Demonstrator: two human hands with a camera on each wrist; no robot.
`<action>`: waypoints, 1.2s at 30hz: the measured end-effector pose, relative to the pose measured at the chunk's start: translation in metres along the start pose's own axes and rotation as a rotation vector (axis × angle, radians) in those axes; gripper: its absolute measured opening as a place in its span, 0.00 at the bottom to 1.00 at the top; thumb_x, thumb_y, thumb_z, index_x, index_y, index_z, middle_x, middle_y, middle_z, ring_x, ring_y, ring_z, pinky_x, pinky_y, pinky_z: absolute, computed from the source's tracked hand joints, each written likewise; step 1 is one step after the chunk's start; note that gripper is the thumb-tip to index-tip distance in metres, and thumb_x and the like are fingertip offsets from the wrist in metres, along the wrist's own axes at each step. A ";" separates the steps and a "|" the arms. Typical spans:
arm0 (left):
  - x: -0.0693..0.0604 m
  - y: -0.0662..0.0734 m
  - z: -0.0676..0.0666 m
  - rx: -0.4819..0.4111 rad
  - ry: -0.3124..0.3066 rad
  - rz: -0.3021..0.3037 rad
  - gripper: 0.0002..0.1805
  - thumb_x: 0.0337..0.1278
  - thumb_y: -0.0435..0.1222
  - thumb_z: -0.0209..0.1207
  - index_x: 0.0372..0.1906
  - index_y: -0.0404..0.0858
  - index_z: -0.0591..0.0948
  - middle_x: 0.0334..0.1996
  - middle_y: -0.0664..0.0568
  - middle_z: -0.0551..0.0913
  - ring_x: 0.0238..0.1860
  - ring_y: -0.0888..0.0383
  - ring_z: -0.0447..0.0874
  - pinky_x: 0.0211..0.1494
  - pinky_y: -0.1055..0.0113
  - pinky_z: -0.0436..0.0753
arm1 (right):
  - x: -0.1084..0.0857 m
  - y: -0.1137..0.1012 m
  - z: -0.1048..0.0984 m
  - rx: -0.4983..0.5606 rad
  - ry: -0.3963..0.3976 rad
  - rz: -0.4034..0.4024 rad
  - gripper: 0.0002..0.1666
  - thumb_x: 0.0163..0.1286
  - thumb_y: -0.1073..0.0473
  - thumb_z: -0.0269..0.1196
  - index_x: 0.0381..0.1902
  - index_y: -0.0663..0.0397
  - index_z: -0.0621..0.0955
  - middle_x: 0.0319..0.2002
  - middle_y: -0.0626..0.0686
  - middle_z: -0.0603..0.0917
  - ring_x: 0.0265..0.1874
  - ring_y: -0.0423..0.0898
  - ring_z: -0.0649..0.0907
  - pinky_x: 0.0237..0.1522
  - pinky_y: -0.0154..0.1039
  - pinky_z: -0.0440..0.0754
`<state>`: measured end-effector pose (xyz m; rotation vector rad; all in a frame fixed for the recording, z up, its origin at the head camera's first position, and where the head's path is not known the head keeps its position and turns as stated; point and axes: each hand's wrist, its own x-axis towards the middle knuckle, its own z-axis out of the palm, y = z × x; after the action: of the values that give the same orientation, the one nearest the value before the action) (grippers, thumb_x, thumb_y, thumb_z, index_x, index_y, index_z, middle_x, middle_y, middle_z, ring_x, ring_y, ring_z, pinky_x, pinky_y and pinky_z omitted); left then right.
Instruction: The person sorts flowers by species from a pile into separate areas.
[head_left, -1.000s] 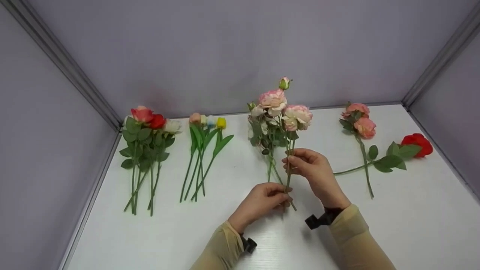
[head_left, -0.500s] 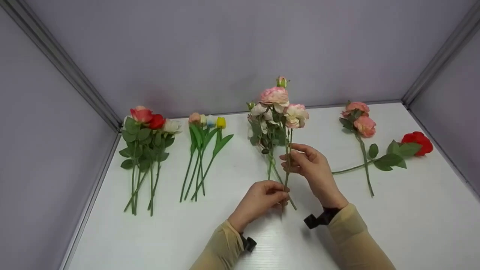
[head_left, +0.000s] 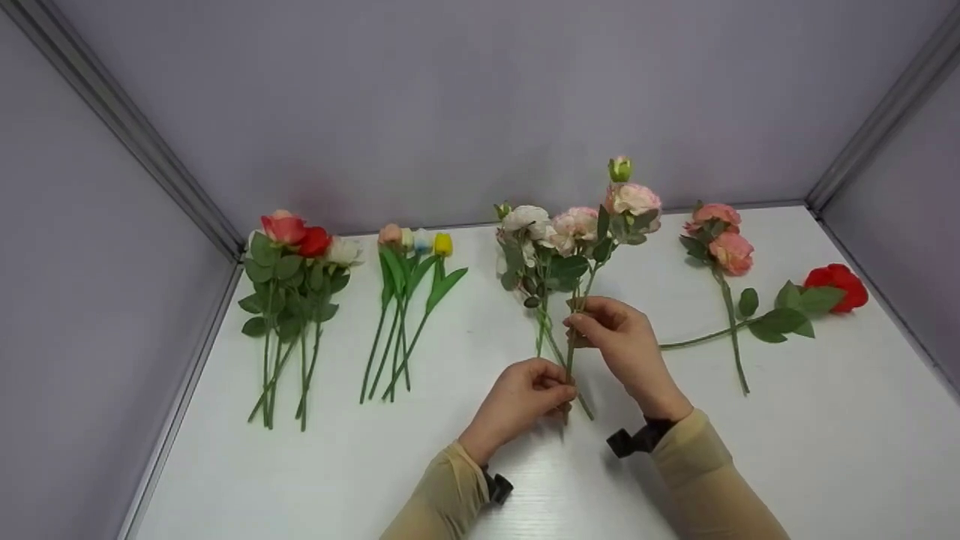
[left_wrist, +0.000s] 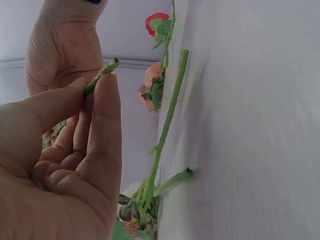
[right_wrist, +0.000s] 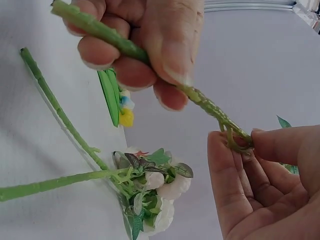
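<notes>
Both hands hold the stem of a pink-and-white peony spray (head_left: 634, 199) above the table. My left hand (head_left: 516, 397) pinches the stem near its lower end. Higher up, where it branches, my right hand (head_left: 628, 346) pinches it between thumb and fingers. In the left wrist view the cut stem end (left_wrist: 102, 75) pokes out past the left thumb and forefinger. The right wrist view shows the forked part of the stem (right_wrist: 210, 107) between the two hands. Beside and behind the held spray lie white flowers (head_left: 526, 220) with crossed green stems on the table; the leaves overlap them.
Roses (head_left: 285, 229) in red, pink and white lie at the left of the white table (head_left: 315, 487). Several tulips (head_left: 443, 244) lie next to them. A coral-pink spray (head_left: 730, 253) and a red rose (head_left: 836, 288) cross stems at right. Grey walls (head_left: 480, 97) enclose the table.
The held peony spray has turned, its bud and upper bloom swinging right and uncovering more of the white flowers. Both hands have stayed nearly in place, the right fingers shifting on the stem.
</notes>
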<state>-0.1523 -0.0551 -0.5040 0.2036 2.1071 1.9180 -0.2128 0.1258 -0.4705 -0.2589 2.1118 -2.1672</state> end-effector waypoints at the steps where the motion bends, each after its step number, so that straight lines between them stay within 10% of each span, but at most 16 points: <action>1: 0.000 0.000 0.000 0.004 0.003 0.002 0.06 0.62 0.34 0.69 0.39 0.36 0.84 0.32 0.52 0.87 0.34 0.58 0.88 0.37 0.65 0.87 | 0.000 0.000 0.000 0.002 -0.001 -0.001 0.17 0.73 0.59 0.68 0.53 0.66 0.83 0.44 0.63 0.86 0.38 0.51 0.87 0.45 0.46 0.87; 12: -0.004 0.008 -0.002 0.089 0.035 0.009 0.08 0.64 0.37 0.69 0.43 0.38 0.84 0.32 0.55 0.86 0.32 0.60 0.87 0.36 0.66 0.87 | 0.007 0.003 -0.005 -0.077 0.022 0.023 0.19 0.72 0.56 0.69 0.52 0.66 0.84 0.41 0.62 0.86 0.37 0.51 0.86 0.40 0.43 0.87; 19: -0.016 0.010 -0.008 0.472 0.073 0.062 0.20 0.71 0.46 0.63 0.62 0.43 0.81 0.46 0.56 0.83 0.39 0.64 0.84 0.40 0.66 0.83 | 0.037 0.018 -0.018 -0.143 -0.031 0.154 0.22 0.74 0.56 0.66 0.55 0.70 0.81 0.42 0.60 0.85 0.38 0.48 0.86 0.42 0.41 0.88; 26: -0.032 -0.001 -0.018 0.853 0.042 0.219 0.32 0.72 0.48 0.61 0.75 0.42 0.70 0.68 0.47 0.73 0.67 0.49 0.72 0.67 0.54 0.75 | 0.063 0.028 -0.025 -0.253 -0.112 0.274 0.21 0.76 0.58 0.64 0.56 0.72 0.80 0.43 0.59 0.84 0.36 0.47 0.86 0.42 0.40 0.87; 36: -0.046 -0.014 -0.025 1.070 -0.054 0.263 0.44 0.70 0.56 0.60 0.82 0.46 0.57 0.80 0.42 0.55 0.79 0.42 0.52 0.77 0.48 0.61 | 0.073 0.034 -0.018 -0.352 -0.165 0.304 0.18 0.76 0.59 0.63 0.53 0.69 0.83 0.41 0.59 0.85 0.35 0.47 0.85 0.40 0.41 0.87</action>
<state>-0.1145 -0.0936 -0.5106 0.7461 2.9378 0.6534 -0.2890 0.1284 -0.5011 -0.1277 2.2532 -1.5525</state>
